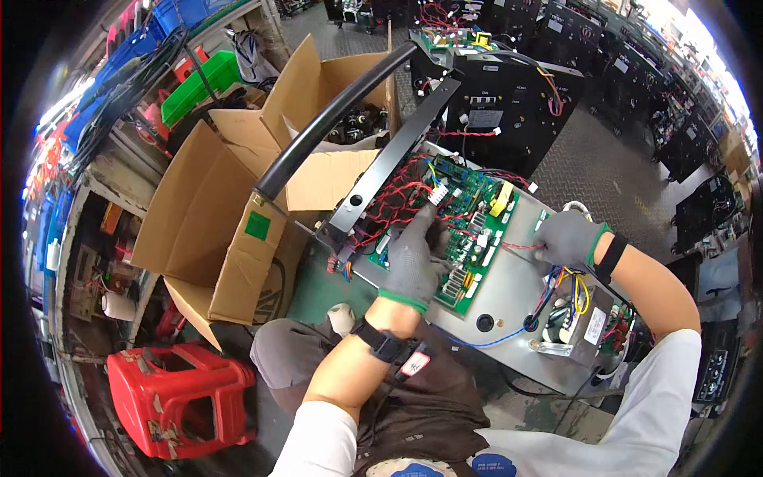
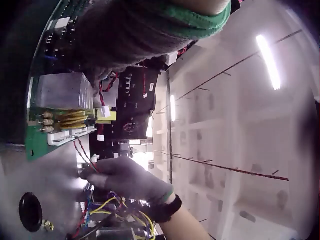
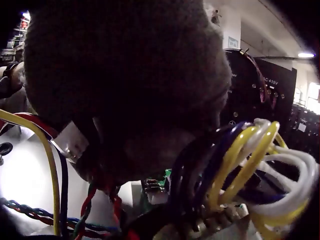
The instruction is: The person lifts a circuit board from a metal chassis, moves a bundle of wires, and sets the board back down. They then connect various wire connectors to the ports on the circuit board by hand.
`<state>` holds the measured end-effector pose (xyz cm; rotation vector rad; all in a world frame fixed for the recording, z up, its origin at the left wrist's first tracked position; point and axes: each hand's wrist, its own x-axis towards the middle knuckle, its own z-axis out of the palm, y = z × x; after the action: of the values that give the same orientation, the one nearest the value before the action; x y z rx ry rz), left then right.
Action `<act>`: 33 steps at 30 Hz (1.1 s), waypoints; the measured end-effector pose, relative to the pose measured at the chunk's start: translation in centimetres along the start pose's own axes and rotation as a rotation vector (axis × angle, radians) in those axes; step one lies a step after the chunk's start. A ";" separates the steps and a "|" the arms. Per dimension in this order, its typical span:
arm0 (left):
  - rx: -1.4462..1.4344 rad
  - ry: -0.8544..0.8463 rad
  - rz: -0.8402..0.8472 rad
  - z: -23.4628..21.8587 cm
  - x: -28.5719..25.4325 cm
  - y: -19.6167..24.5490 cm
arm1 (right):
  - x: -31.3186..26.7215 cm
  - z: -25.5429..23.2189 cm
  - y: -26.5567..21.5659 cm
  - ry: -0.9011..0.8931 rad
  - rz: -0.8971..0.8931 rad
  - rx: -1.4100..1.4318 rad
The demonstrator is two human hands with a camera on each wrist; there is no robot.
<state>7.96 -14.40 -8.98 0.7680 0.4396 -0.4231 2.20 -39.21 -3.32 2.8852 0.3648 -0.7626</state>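
My gloved left hand (image 1: 412,266) reaches over the green circuit board (image 1: 477,274). Its index finger extends to a white connector (image 1: 438,195) with red wires, and I cannot tell whether it pinches anything. To the right, my gloved right hand (image 1: 568,238) pinches a thin red wire pair (image 1: 520,246) that runs from the board's edge. In the left wrist view, the right hand (image 2: 127,177) grips these wires (image 2: 85,155) between thumb and fingers. The board lies on a grey metal panel (image 1: 509,306). Yellow, white and blue wires (image 3: 240,160) loop close beside the right hand.
A black handle bar (image 1: 338,119) rises left of the board. Open cardboard boxes (image 1: 191,215) stand further left, one containing dark parts. A red plastic stool (image 1: 179,397) is at lower left. Beyond the panel stands a black cabinet (image 1: 509,103). A boxed component (image 1: 588,322) sits at the panel's right.
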 end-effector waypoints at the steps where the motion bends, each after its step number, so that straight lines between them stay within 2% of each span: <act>1: 0.012 0.000 -0.024 0.1 0.2 0.3 | -0.1 0.0 0.0 0.002 -0.001 -0.005; 2: 0.009 -0.003 -0.020 -0.1 0.6 0.5 | -0.1 0.0 0.0 0.012 -0.005 0.004; 5: -0.151 -0.139 -0.252 -0.7 1.1 2.0 | 0.1 0.4 -0.1 0.045 -0.025 -0.003; 8: -0.261 -0.061 -0.279 0.3 0.6 3.6 | 0.2 -0.5 -0.7 0.046 -0.029 -0.035; 10: -0.265 -0.046 -0.282 0.0 0.9 3.5 | 0.5 -0.7 -1.1 0.027 -0.011 -0.042; 12: -0.229 0.057 -0.215 0.1 0.9 3.2 | 1.1 -0.2 -0.8 0.024 -0.013 -0.067; 16: -0.352 0.083 -0.137 1.3 0.9 2.9 | 1.2 -0.1 -0.8 0.061 -0.039 -0.065; 18: -0.339 0.117 -0.151 1.8 1.1 2.6 | 1.4 0.0 -0.9 0.048 -0.027 -0.070; 20: -0.370 -0.124 -0.191 0.9 1.9 2.1 | 1.3 -0.1 -1.0 0.050 -0.032 -0.072; 21: -0.375 -0.197 -0.212 0.0 3.9 1.9 | 1.3 -0.2 -1.2 0.033 -0.014 -0.071; 26: -0.344 -0.277 -0.189 2.7 1.8 1.8 | 1.3 -0.2 -1.2 0.010 0.008 -0.061; 28: -0.417 -0.492 -0.332 1.2 3.5 1.5 | 1.5 0.2 -1.1 0.018 0.006 -0.081; 29: -0.111 -0.538 -0.108 0.5 4.8 0.9 | 1.5 0.1 -1.2 0.026 -0.002 -0.095; 30: -0.105 -0.541 -0.111 -0.6 5.6 0.7 | 1.4 -0.1 -1.4 0.029 0.001 -0.091; 32: -0.487 -0.765 -0.473 0.7 3.5 2.0 | 1.0 -0.7 -1.6 0.000 -0.002 -0.084; 33: -0.531 -0.771 -0.495 0.5 3.8 1.9 | 0.9 -0.7 -1.7 0.001 -0.003 -0.078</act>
<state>12.21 -14.34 -9.61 -0.0617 -0.0075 -0.9695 2.85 -37.29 -3.34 2.8133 0.3897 -0.7300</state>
